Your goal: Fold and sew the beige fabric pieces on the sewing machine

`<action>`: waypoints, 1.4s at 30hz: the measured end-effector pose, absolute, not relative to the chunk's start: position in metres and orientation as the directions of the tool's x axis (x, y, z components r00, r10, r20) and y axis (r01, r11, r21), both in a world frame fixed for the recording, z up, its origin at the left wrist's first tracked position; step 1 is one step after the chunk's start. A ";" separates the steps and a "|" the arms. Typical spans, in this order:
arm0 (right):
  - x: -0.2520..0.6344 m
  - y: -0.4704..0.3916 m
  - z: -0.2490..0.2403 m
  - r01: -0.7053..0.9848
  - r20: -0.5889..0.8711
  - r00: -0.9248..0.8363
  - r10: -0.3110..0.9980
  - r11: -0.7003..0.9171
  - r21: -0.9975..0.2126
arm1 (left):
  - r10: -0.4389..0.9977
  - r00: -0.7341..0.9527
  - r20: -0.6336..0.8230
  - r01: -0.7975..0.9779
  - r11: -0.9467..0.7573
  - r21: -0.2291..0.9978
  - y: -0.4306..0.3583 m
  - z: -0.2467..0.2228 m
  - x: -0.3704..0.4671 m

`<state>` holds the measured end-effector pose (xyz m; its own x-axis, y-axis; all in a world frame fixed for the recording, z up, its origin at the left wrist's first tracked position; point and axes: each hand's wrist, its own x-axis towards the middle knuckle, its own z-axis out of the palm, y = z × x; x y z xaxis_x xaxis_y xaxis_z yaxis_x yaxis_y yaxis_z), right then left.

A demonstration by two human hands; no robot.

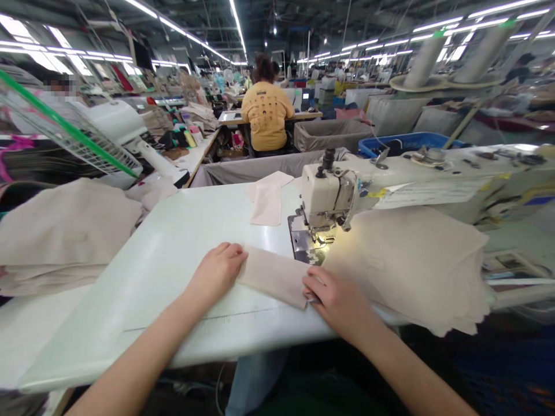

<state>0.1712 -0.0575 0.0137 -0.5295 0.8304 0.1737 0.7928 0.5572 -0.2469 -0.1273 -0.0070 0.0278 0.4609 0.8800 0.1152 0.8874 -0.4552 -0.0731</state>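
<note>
A beige rectangular fabric piece point(275, 274) lies on the pale sewing table, slightly slanted, in front of the sewing machine point(332, 193). At its left end, my left hand point(221, 268) is closed with thumb and fingertips on the edge. My right hand point(332, 294) has its fingers curled at the piece's right end; a small dark, metallic-looking thing shows under them, too small to name. The lit needle area and metal plate point(303, 240) are just beyond the piece. Smaller beige pieces point(266, 202) lie farther back, left of the machine head.
A stack of beige fabric panels point(407, 260) sits right of the needle, overhanging the table's front edge. Another fabric pile point(69, 231) is at the left, near a fan point(117, 124). Grey cloth bins point(251, 167) stand behind the table. A person in yellow point(265, 115) sits ahead.
</note>
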 end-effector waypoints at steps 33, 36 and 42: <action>0.178 -0.029 0.019 0.894 0.054 -0.389 0.920 0.391 -0.218 | 0.912 0.395 0.112 0.907 -0.407 0.109 0.096 0.019 -0.001; 0.178 -0.025 0.021 0.905 0.041 -0.375 0.926 0.375 -0.201 | 0.899 0.427 0.100 0.889 -0.437 0.136 0.104 0.018 0.003; 0.184 -0.035 0.021 0.922 0.026 -0.344 0.939 0.343 -0.181 | 0.880 0.467 0.089 0.867 -0.475 0.148 0.098 0.019 0.015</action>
